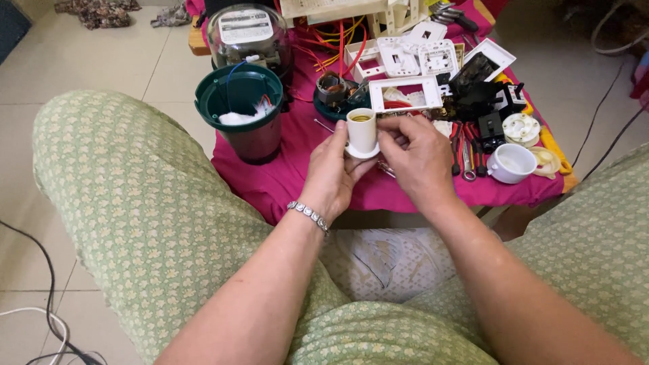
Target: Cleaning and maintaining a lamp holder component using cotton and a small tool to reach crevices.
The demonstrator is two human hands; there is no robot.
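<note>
Left hand point(334, 169) and right hand point(416, 152) both pinch the white lamp holder point(362, 132) with closed fingers; a loosened grip risks dropping it onto the cluttered pink cloth point(297, 162).

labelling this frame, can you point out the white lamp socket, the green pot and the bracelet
lamp socket point(362, 132), head view, on its white side wall
green pot point(209, 101), head view, on its left rim
bracelet point(308, 213), head view, on the links across the left wrist
</note>
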